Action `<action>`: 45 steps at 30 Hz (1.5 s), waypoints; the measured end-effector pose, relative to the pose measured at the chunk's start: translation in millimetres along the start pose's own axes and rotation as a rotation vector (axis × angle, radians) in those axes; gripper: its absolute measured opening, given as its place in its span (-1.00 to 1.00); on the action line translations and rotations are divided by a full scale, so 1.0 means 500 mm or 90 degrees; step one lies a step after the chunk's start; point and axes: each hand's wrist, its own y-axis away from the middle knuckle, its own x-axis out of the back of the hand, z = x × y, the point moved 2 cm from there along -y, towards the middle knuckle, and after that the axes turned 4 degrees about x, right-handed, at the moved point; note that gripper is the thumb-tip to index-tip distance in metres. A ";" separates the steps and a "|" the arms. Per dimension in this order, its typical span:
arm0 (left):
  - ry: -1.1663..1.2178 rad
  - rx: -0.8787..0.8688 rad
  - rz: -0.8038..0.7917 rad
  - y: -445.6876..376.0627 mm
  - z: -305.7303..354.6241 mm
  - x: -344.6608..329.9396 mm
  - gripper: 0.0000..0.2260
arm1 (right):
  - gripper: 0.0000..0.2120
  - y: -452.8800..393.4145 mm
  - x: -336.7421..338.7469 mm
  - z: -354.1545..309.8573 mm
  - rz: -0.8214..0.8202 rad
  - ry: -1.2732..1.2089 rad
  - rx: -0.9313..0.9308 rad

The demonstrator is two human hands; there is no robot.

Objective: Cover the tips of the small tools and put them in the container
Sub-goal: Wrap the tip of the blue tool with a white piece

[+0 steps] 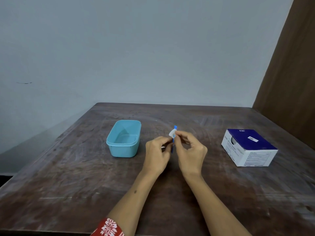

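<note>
Above the middle of the dark wooden table (68,176), both hands hold one small blue tool (173,143), a thin upright stick. My left hand (157,155) pinches its lower shaft. My right hand (189,150) pinches a small white pad (172,133) against the tool near its upper end, where a blue tip pokes out above the pad. The light blue plastic container (123,138) stands open to the left of my hands, with nothing visible inside.
A blue and white cardboard box (249,147) sits on the right side of the table. A grey wall stands behind the table's far edge, and a brown panel (289,82) rises at the right.
</note>
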 end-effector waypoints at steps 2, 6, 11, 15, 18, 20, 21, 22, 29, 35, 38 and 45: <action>-0.014 0.000 0.017 -0.002 -0.002 0.004 -0.83 | -0.82 0.003 -0.002 -0.004 -0.026 0.005 -0.016; -0.032 -0.016 -0.004 0.000 0.002 0.001 -0.79 | -0.81 -0.004 0.003 -0.008 0.011 -0.030 -0.057; -0.065 -0.050 -0.003 0.001 0.005 0.000 -0.79 | -0.79 -0.005 0.007 -0.016 0.025 -0.073 -0.091; -0.096 -0.046 -0.002 -0.001 0.001 0.005 -0.79 | -0.71 -0.004 0.005 -0.017 0.011 -0.073 -0.102; -0.127 -0.051 -0.034 0.001 0.004 0.000 -0.74 | -0.64 -0.009 0.013 -0.022 0.052 -0.085 -0.097; -0.145 -0.057 -0.029 0.000 0.004 -0.001 -0.75 | -0.62 -0.007 0.011 -0.023 0.040 -0.084 -0.100; -0.150 -0.056 -0.020 -0.001 0.002 0.000 -0.76 | -0.61 -0.005 0.010 -0.021 0.021 -0.075 -0.102; -0.150 -0.054 -0.009 -0.003 -0.001 0.002 -0.79 | -0.61 -0.002 0.007 -0.020 -0.003 -0.065 -0.102; -0.171 -0.055 -0.031 0.000 0.005 -0.002 -0.73 | -0.61 -0.009 0.014 -0.023 0.045 -0.099 -0.108; -0.155 -0.037 0.005 -0.003 0.003 0.006 -0.83 | -0.77 -0.006 0.001 -0.007 -0.052 -0.047 -0.117; -0.152 -0.056 -0.011 0.000 0.008 0.000 -0.76 | -0.81 -0.011 0.005 0.005 0.001 -0.066 -0.147; -0.128 -0.062 0.005 0.001 0.003 -0.001 -0.77 | -0.81 -0.004 0.002 0.002 0.003 -0.057 -0.127</action>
